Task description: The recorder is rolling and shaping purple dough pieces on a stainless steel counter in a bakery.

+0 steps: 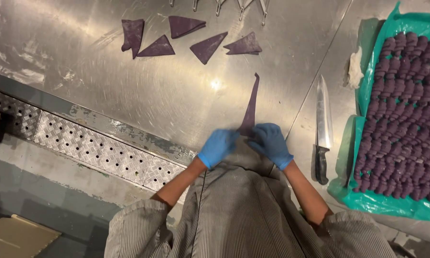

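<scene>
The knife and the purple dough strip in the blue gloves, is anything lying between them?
No. In the head view, only bare steel table and a thin seam line lie between the knife and the purple dough strip.

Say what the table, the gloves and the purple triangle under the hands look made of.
Table: brushed stainless steel, by its swirl marks and glare. Gloves, left and right: thin blue nitrile or latex, apparently. Triangle: matte, soft, likely dough.

dough triangle (250,107) | purple, long, thin | flat on steel | wide end under gloved fingertips
</scene>
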